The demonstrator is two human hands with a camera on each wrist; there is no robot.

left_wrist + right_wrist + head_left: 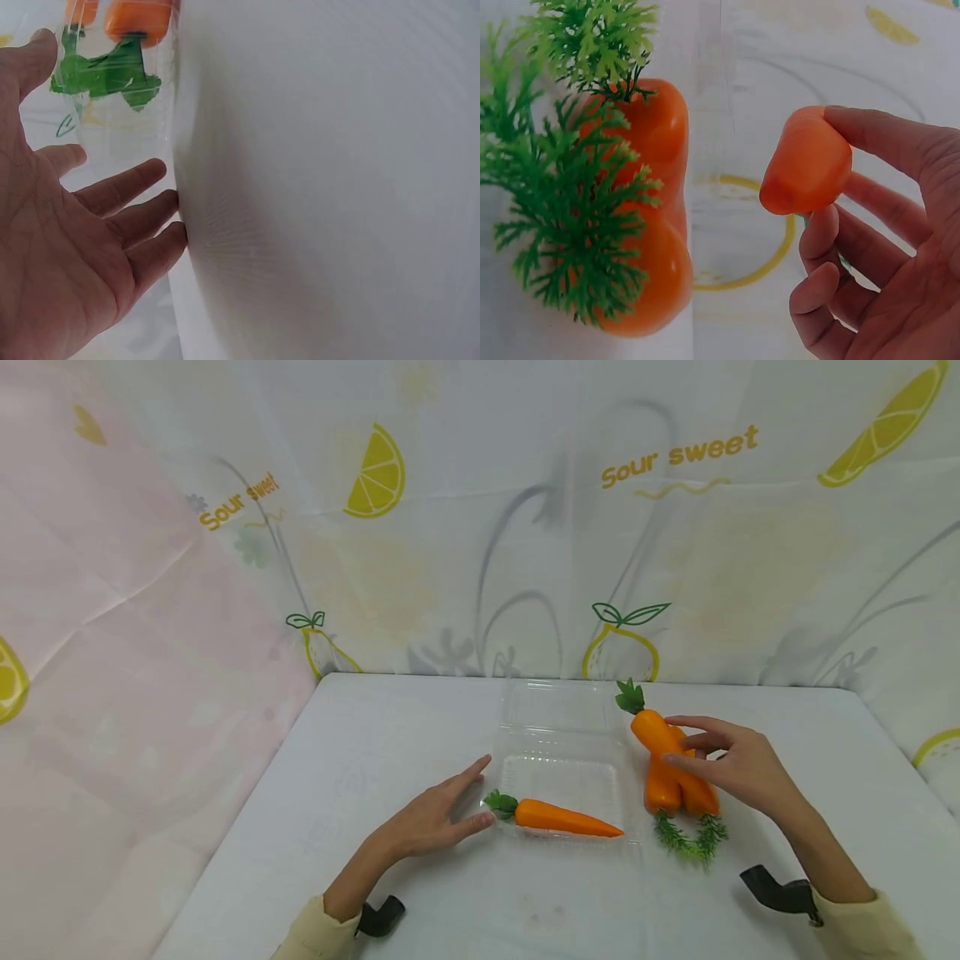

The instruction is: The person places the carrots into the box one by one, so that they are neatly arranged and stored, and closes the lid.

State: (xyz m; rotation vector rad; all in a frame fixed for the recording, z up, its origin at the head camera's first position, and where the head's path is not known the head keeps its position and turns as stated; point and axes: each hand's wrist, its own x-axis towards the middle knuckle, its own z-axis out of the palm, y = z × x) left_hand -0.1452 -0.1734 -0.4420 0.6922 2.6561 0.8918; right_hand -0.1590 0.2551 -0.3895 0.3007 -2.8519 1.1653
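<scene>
My right hand pinches an orange toy carrot between thumb and fingers, its broad green leaf pointing away to the far left. Below it two more toy carrots lie side by side on the table, their feathery green tops toward me. A clear plastic clamshell box stands with its lid folded back to the far side. Along its near side lies another carrot, leaf to the left, tip to the right. At the box's left edge is my left hand, fingers spread, holding nothing.
A white table carries everything. Behind it and on the left hangs a pale cloth printed with lemons and words. Black straps with mounts sit at both wrists.
</scene>
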